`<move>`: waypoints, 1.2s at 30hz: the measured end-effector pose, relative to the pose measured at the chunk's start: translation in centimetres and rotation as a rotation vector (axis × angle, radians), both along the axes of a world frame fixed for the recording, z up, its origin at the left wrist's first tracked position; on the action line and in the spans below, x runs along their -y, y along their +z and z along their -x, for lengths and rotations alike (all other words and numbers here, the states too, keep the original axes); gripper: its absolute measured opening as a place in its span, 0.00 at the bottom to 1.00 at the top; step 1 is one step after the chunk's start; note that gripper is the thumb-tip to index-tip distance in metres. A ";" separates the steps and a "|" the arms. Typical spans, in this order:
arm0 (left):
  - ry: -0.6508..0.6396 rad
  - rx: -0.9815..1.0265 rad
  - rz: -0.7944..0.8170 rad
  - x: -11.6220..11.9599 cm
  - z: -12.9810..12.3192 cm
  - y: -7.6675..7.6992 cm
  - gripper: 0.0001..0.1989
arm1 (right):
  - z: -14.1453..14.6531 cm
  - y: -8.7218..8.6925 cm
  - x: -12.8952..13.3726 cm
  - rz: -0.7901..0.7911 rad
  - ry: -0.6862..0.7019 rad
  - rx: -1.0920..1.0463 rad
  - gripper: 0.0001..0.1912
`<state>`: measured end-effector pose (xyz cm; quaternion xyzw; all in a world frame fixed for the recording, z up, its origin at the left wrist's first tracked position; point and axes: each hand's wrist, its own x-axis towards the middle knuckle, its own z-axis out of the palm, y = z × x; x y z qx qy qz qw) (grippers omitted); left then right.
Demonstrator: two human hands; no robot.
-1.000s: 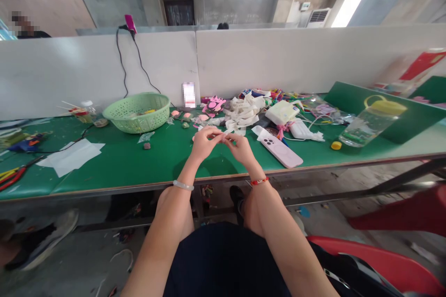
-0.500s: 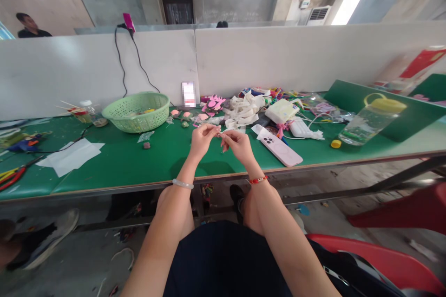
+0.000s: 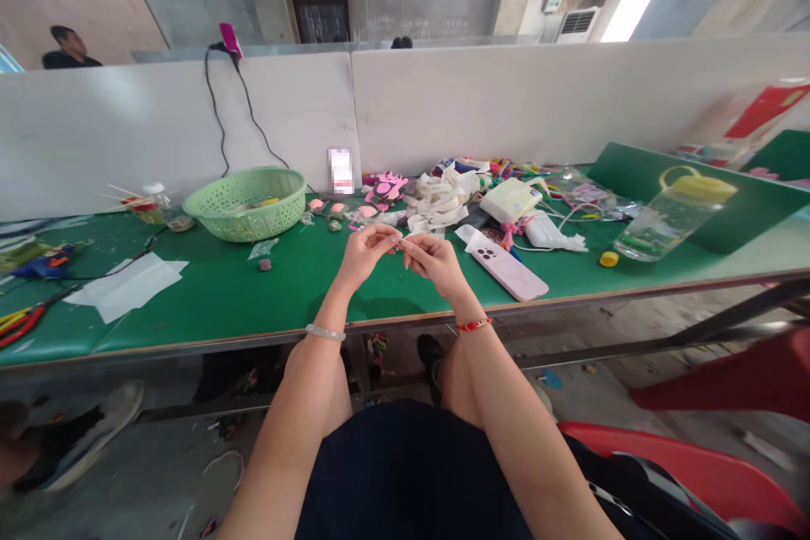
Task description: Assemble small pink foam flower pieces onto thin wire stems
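Above the green tabletop [image 3: 304, 295], my left hand [image 3: 365, 255] and my right hand [image 3: 436, 260] meet at the fingertips. Both are closed in a pinch, and what lies between the fingers is too small to make out. Beyond my hands lies a heap of crumpled white strips [image 3: 446, 196], with a pink and black cut-out piece [image 3: 387, 188] to its left. To the right of my right hand a pink phone [image 3: 510, 270] rests face down. Small pink pieces [image 3: 337, 209] lie behind my left hand.
A green plastic basket [image 3: 250, 224] stands at the left, near white paper [image 3: 130, 285] and red-yellow handled pliers [image 3: 25, 325]. On the right are a tissue pack [image 3: 511, 198], a yellow cap [image 3: 608, 259] and a water bottle [image 3: 674, 215]. A lit phone [image 3: 340, 170] leans against the partition [image 3: 474, 101].
My hands stay together, with the fingertips drawn slightly closer and the wrists a little farther apart. The person behind the partition has shifted slightly right.
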<state>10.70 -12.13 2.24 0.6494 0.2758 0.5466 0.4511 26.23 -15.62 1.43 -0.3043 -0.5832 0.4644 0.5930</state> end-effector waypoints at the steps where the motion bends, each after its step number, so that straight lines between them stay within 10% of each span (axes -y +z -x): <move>1: -0.005 0.018 0.016 0.0 0.0 0.0 0.19 | 0.0 0.1 0.1 0.008 0.021 -0.005 0.20; 25: 0.105 0.022 -0.086 0.8 -1.0 0.1 0.18 | 1.0 0.2 0.4 -0.138 -0.206 0.067 0.23; 36: 0.220 -0.149 -0.300 1.6 -1.7 0.1 0.18 | 1.4 0.7 0.6 0.091 0.004 -0.150 0.24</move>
